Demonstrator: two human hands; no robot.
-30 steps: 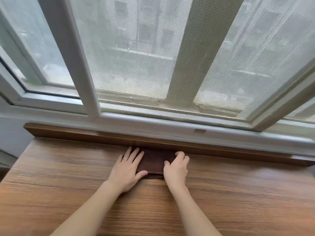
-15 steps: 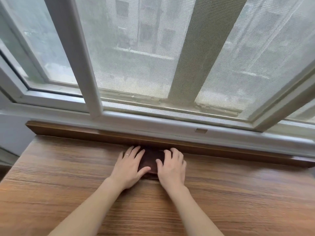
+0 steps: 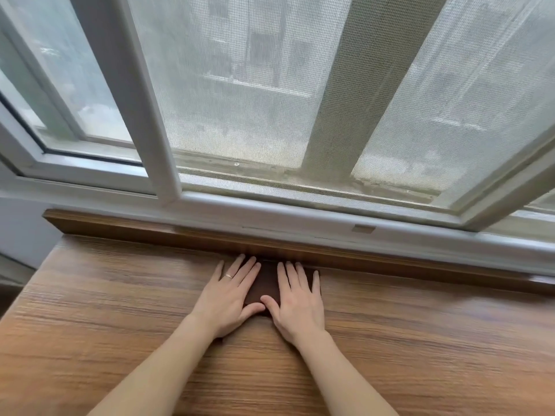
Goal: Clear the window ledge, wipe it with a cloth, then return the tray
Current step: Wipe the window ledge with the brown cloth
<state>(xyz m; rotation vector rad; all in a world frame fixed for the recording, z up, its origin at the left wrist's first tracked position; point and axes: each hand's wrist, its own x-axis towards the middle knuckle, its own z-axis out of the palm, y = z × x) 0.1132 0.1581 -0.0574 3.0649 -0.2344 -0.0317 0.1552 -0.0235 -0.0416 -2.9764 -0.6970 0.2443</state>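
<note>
A dark brown folded cloth [image 3: 265, 283] lies flat on the wooden window ledge [image 3: 120, 310], pushed against the raised wooden strip at the back. My left hand [image 3: 229, 295], with a ring on one finger, presses flat on the cloth's left part. My right hand [image 3: 298, 298] presses flat on its right part, fingers straight and pointing toward the window. Both hands cover most of the cloth; only a strip between them shows. No tray is in view.
A raised wooden strip [image 3: 390, 259] runs along the ledge's back edge below the white window frame [image 3: 168, 163]. A mesh screen [image 3: 255, 100] fills the window. The ledge's left end drops off near a white wall [image 3: 21, 229].
My right hand has slid left over the cloth and flattened its fingers. The hands now lie close together with thumbs nearly touching. The left hand has barely moved.
</note>
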